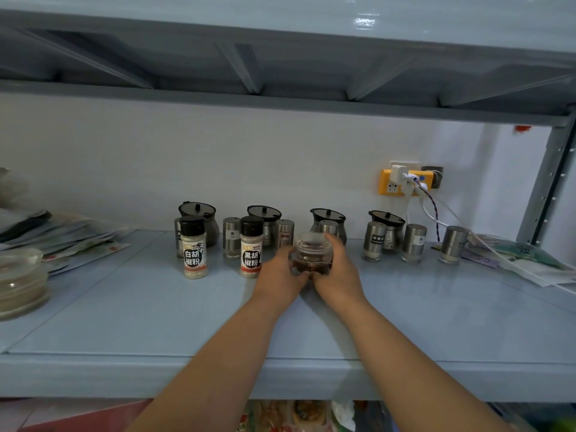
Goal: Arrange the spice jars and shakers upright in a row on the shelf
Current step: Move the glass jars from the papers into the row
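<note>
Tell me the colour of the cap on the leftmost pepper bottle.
The cap is black; the head view shows it best.

Pale blue shelf [436,307], black-capped shakers [194,247] with black-and-white labels, silvery steel shakers [413,243], a clear jar [313,254] of dark red-brown contents, a yellow socket [405,181]

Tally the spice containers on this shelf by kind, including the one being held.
Dark-lidded pots: 4
Steel shakers, two partly hidden: 7
Black-capped pepper bottles: 2
Clear jar, held by left hand and right hand: 1
Total: 14
</note>
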